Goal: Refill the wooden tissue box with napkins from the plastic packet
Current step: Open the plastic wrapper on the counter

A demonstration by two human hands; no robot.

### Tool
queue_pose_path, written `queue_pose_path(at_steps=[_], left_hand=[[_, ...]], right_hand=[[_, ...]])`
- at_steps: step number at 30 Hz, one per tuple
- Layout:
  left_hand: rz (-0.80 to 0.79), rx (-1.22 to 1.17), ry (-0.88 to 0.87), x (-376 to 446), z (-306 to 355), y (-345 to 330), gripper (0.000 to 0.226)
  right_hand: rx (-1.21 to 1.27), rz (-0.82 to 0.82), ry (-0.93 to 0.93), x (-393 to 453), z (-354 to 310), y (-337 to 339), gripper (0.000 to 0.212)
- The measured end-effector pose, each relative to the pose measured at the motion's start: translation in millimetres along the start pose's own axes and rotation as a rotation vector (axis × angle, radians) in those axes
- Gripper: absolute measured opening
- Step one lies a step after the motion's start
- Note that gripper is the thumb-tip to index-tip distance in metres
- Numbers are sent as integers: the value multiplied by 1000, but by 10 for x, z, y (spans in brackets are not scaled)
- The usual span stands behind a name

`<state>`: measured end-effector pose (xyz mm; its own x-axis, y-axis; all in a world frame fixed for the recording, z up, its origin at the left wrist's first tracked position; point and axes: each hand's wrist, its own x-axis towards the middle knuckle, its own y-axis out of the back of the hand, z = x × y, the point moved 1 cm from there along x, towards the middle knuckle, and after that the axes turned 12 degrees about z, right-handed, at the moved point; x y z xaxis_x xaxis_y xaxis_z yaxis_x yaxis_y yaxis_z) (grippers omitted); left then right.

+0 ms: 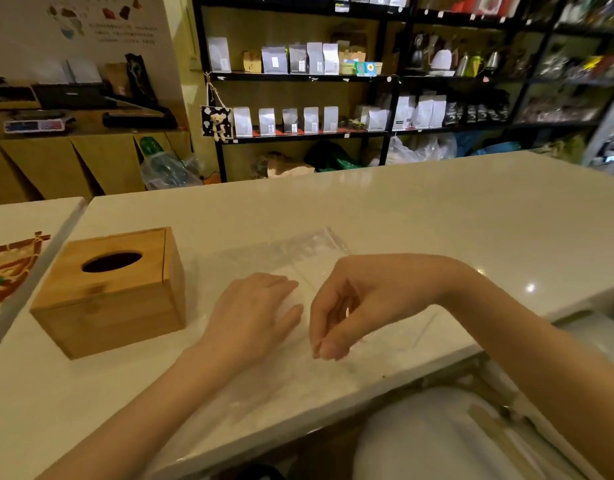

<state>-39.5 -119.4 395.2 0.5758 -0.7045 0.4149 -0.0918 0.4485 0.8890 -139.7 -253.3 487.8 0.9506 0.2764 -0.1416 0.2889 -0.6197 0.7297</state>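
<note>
A wooden tissue box (111, 292) with an oval slot in its lid stands closed on the white counter, to the left of my hands. A clear plastic packet (298, 258) of white napkins lies flat on the counter in front of me. My left hand (253, 317) rests palm down on the packet, fingers spread. My right hand (343, 310) hovers just to its right, thumb and fingertips pinched together on the packet's plastic near the front edge. The napkins are hard to tell from the white counter.
The white counter (437, 220) stretches far to the back and right. A second tabletop with a patterned cloth (11, 268) adjoins at the left. Black shelves of bags and bottles (333, 81) stand behind the counter. My lap is below the front edge.
</note>
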Motion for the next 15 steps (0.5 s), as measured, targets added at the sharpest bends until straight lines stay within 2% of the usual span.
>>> queue_pose_path(at_steps=[3, 6, 7, 9, 12, 15], left_hand=[[-128, 85, -7, -164, 184, -53, 94], [-179, 86, 18, -242, 275, -104, 90], [-187, 83, 22, -255, 288, -120, 85], [-208, 107, 25, -265, 287, -151, 77], [-178, 133, 13, -269, 277, -174, 87], [-198, 112, 21, -235, 215, -187, 92]], right_hand=[[-31, -127, -94, -149, 25, -215, 25], [-47, -215, -175, -301, 35, -316, 32], [-34, -181, -181, -330, 55, -307, 32], [-13, -7, -163, -346, 178, -249, 28], [-223, 314, -175, -255, 529, -154, 36], [-457, 352, -250, -119, 903, -160, 52]])
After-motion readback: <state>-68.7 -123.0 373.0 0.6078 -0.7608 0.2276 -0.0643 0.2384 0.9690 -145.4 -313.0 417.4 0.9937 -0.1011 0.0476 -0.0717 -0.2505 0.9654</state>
